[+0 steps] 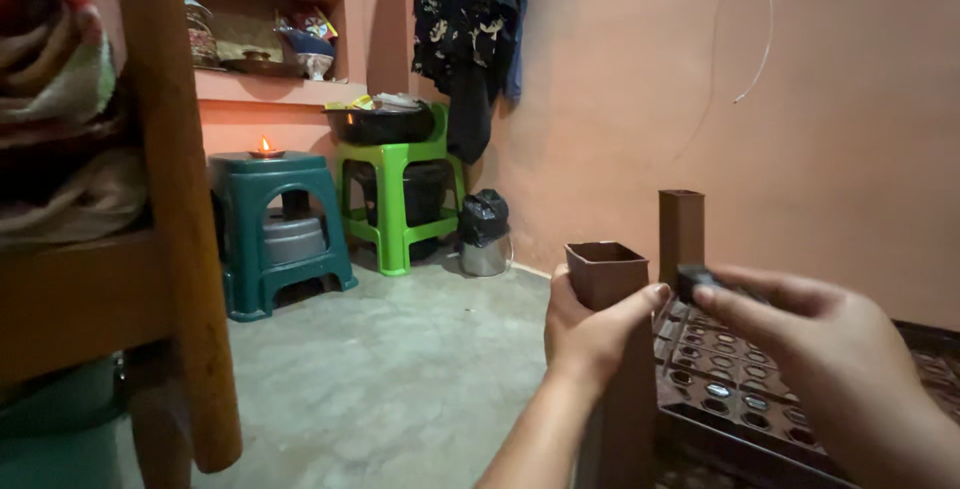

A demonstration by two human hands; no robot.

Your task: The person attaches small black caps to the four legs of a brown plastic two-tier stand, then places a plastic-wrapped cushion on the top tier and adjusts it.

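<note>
My left hand [590,334] grips a brown hollow square leg [606,271] of an overturned brown plastic stool [740,389] near its open top end. My right hand [840,359] pinches a small dark cap-like piece [693,280] between thumb and fingers, just right of that leg's opening. A second brown leg [681,229] stands upright behind the dark piece. The stool's perforated underside lies below my right hand.
A wooden post [180,209] and shelf with folded cloth stand at the left. A dark green stool [275,229] bears a lit lamp [265,149]. A bright green stool [395,199] carries a black tub. A steel pot [485,249] sits by the orange wall; clothes hang above.
</note>
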